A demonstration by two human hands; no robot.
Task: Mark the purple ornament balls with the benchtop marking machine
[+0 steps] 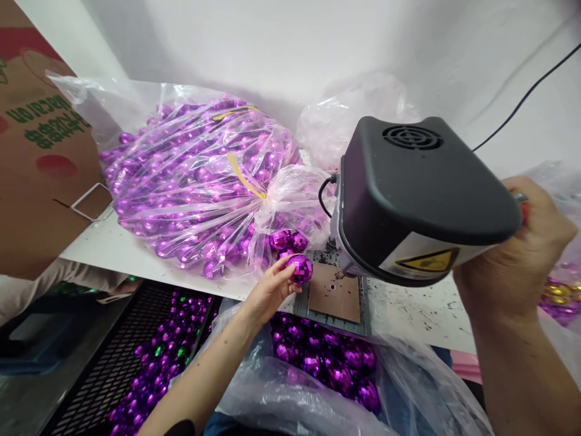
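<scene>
Between the fingertips of my left hand (272, 284) is a shiny purple mirrored ball (300, 269). It is held just left of a brown board (333, 293) with a small hole, which lies on the grey base plate (365, 321) of a machine. My right hand (512, 254) is closed around a handle at the right side of that black-housed machine (422, 181); the housing hides most of the fingers and handle. More purple mirrored balls (338, 375) lie in an open clear bag below the plate, and a few (285, 240) sit behind my left hand.
A tied clear bag (195, 181) full of purple balls lies on the white table (422, 312). At far left stands a cardboard box (40, 151). Below it, a black mesh crate (104, 357) holds purple and green balls. Another person's sleeve (31, 284) shows there. Dark shavings litter the table.
</scene>
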